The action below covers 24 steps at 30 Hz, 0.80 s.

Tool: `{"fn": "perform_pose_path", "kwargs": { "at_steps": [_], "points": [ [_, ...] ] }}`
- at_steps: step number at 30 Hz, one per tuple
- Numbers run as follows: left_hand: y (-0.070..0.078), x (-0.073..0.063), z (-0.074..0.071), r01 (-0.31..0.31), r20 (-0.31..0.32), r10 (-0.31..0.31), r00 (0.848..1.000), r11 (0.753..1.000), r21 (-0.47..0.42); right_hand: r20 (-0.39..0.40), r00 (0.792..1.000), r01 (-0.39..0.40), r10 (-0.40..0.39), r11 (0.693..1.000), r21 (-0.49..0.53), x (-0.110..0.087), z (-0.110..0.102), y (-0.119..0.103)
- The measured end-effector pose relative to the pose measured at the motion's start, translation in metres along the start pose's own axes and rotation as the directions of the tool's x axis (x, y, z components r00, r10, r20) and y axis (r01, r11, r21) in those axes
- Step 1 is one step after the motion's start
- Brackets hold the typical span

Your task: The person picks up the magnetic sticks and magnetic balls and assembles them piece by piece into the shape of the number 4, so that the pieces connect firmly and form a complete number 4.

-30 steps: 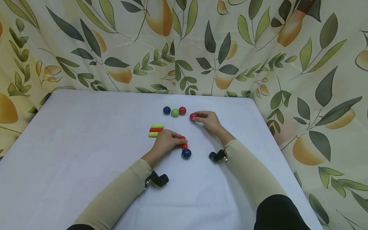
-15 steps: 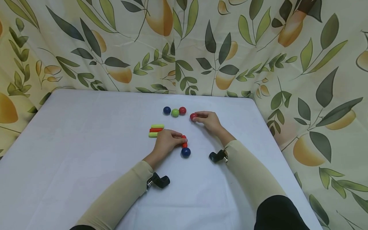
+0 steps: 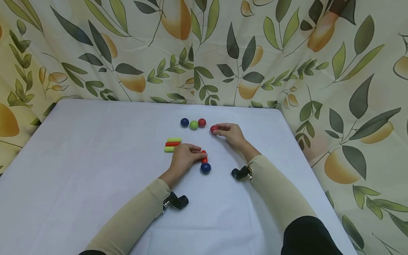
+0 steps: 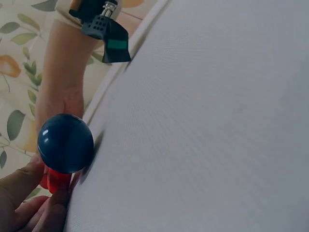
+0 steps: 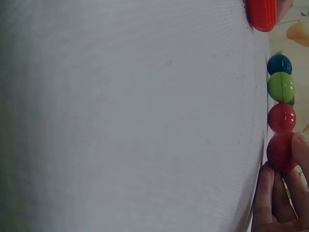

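Observation:
My left hand [image 3: 183,157] pinches a short red stick [image 3: 204,160] between thumb and fingers. At the stick's near end sits a dark blue ball [image 3: 205,168], which also looms large in the left wrist view, with the red piece just below it. Farther back on the right, my right hand [image 3: 232,134] holds a red ball [image 3: 213,129] by thumb and fingertips. In the right wrist view this red ball [image 5: 281,152] shows between the thumb and the fingers, and the end of the red stick [image 5: 263,15] appears at the top.
Left of the right hand, a blue ball [image 3: 184,122], a green ball [image 3: 193,125] and another red ball [image 3: 202,122] lie in a row. Two green sticks [image 3: 173,140] and a red stick [image 3: 172,144] lie beside the left hand on the white-covered table [image 3: 95,159].
The blue ball and red stick have shifted slightly away from the person, with the left hand turning a little. The right hand and its red ball stay in place.

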<state>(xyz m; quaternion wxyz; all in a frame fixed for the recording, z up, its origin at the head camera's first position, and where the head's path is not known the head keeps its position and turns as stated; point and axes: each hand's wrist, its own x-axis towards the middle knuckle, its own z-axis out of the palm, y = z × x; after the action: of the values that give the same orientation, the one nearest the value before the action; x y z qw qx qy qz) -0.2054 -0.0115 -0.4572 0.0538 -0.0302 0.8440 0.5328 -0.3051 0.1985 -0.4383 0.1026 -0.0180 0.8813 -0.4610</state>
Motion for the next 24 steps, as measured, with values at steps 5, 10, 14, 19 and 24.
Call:
{"fn": "perform_pose_path", "kwargs": {
  "at_steps": [5, 10, 14, 19, 24],
  "points": [
    [0.001, -0.006, -0.004, -0.008, -0.006, 0.008, 1.000, 1.000, 0.029, 0.001, 1.000, 0.009, -0.009, 1.000, 0.016, 0.000, 0.001, 0.001],
    [0.000, -0.016, -0.007, 0.006, 0.011, -0.006, 1.000, 1.000, 0.025, -0.002, 1.000, 0.009, -0.009, 0.999, 0.041, 0.000, 0.000, 0.001],
    [-0.001, -0.027, -0.009, 0.023, 0.035, -0.023, 0.999, 1.000, 0.009, -0.003, 1.000, 0.015, -0.015, 0.998, 0.055, -0.001, 0.000, 0.000],
    [0.002, -0.043, -0.008, 0.026, 0.040, -0.028, 0.999, 0.998, 0.050, -0.001, 1.000, 0.013, -0.013, 0.999, 0.046, -0.001, 0.000, 0.001],
    [0.004, -0.051, -0.003, -0.015, 0.032, 0.013, 0.999, 0.997, 0.073, -0.001, 1.000, 0.000, 0.000, 0.999, 0.041, -0.002, 0.000, 0.001]
  ]
}}
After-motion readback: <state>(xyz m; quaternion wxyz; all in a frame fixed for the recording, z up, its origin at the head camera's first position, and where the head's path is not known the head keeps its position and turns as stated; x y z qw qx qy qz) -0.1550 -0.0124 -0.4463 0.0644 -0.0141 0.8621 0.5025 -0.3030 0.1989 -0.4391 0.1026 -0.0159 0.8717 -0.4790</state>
